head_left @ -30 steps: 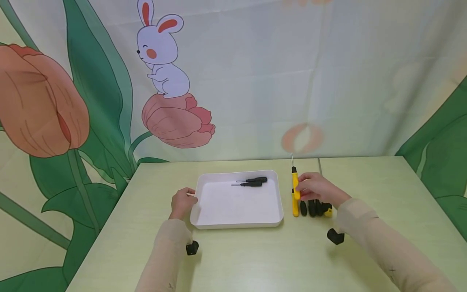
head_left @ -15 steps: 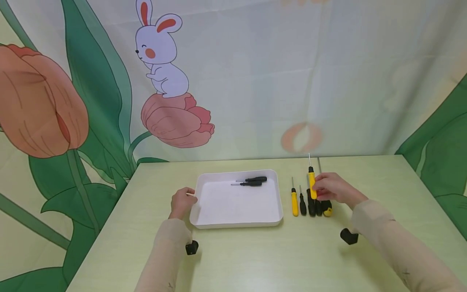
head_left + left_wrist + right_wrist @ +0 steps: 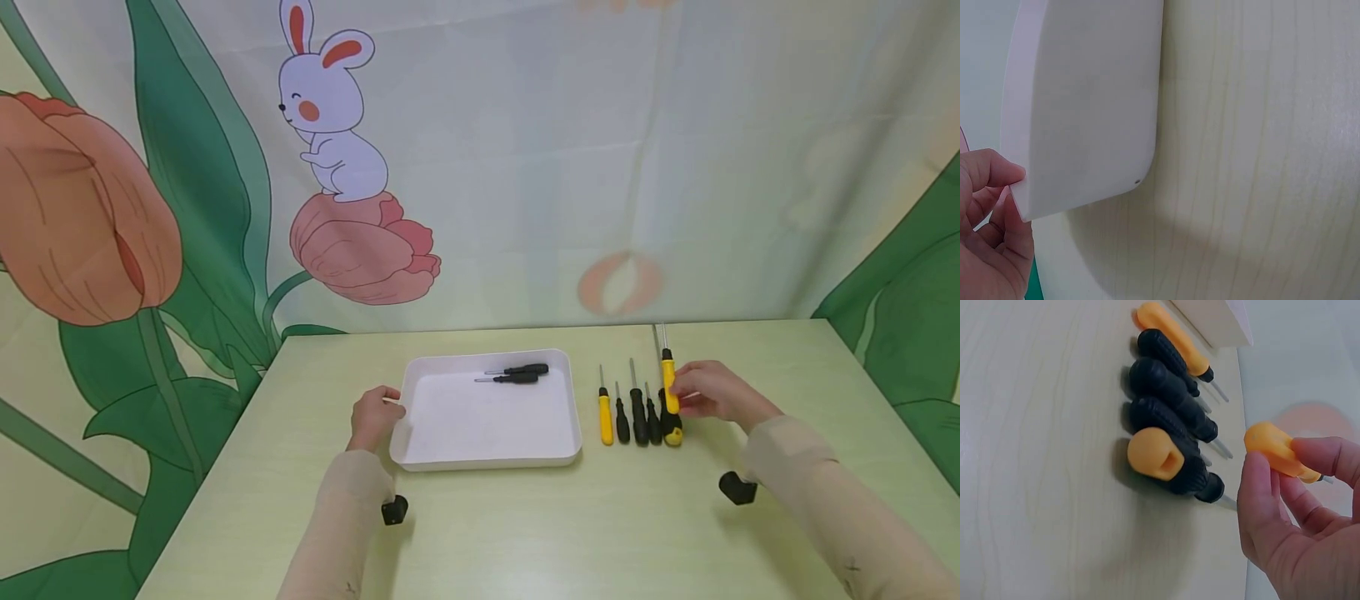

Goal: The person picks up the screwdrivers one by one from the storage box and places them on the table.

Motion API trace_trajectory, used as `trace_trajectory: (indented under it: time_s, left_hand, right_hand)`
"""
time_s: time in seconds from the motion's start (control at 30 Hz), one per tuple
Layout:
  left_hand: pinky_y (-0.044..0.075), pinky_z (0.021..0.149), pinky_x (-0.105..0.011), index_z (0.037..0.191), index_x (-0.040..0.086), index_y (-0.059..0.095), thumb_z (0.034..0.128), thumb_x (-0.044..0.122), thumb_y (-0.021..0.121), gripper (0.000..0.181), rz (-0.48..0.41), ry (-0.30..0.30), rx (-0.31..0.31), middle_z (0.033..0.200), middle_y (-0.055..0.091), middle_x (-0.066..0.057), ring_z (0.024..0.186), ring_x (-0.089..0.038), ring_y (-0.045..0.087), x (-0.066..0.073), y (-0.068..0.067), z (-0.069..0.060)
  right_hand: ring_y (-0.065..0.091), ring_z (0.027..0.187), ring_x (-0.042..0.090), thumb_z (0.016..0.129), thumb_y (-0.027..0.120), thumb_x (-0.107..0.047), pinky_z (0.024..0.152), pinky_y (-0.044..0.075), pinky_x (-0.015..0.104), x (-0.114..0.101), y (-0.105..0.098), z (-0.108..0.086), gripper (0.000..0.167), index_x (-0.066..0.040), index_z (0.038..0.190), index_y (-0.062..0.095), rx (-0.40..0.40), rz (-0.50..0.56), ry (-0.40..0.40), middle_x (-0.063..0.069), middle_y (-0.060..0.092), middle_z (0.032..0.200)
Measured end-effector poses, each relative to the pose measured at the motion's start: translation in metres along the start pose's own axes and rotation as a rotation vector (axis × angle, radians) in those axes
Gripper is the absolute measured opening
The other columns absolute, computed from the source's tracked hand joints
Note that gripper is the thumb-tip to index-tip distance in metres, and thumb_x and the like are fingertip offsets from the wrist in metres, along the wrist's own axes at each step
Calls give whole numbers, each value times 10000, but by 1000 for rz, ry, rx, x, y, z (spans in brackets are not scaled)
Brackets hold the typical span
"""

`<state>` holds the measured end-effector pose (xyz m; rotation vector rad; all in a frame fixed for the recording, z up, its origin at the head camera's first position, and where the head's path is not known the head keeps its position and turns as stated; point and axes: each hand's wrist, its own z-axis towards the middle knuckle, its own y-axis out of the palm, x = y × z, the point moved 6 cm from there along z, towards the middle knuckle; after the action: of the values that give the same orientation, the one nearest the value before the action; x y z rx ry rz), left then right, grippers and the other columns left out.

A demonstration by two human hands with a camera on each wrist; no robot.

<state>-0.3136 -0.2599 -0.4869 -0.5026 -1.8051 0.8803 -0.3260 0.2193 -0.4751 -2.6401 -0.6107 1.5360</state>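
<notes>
A yellow screwdriver (image 3: 670,385) is pinched between the thumb and fingers of my right hand (image 3: 717,390), its shaft pointing away from me. It is held above the right end of a row of screwdrivers. In that row lie another yellow screwdriver (image 3: 606,418), several black ones, among them a larger black screwdriver (image 3: 639,417), and a black one with a yellow end (image 3: 1155,454). My left hand (image 3: 375,418) pinches the left rim of a white tray (image 3: 487,461), thumb and fingers on its edge (image 3: 1019,187). Inside the tray are two small black screwdrivers (image 3: 517,377).
The pale wooden table (image 3: 510,542) carries everything. Its back edge meets a printed curtain (image 3: 510,208) showing a rabbit and tulips. The tray stands left of the screwdriver row, with a narrow gap between them. A black wrist camera (image 3: 738,488) sits below each forearm.
My right hand has moved right with the yellow screwdriver, from above the row's left end to its right end, uncovering the screwdrivers beneath. The left hand and tray stay put.
</notes>
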Motion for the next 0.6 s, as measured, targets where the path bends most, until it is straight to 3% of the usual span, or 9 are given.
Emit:
trace_trajectory:
  time_s: [0.6]
  left_hand:
    - [418, 714, -333, 1076, 31, 571, 780, 98, 535, 306, -8, 10, -10, 1005, 612, -158, 874, -259, 547, 0, 1, 1]
  right_hand:
    - [531, 653, 149, 791, 546, -52, 625, 499, 246, 27, -22, 0, 336, 69, 1082, 430, 78, -33, 104, 45, 509, 770]
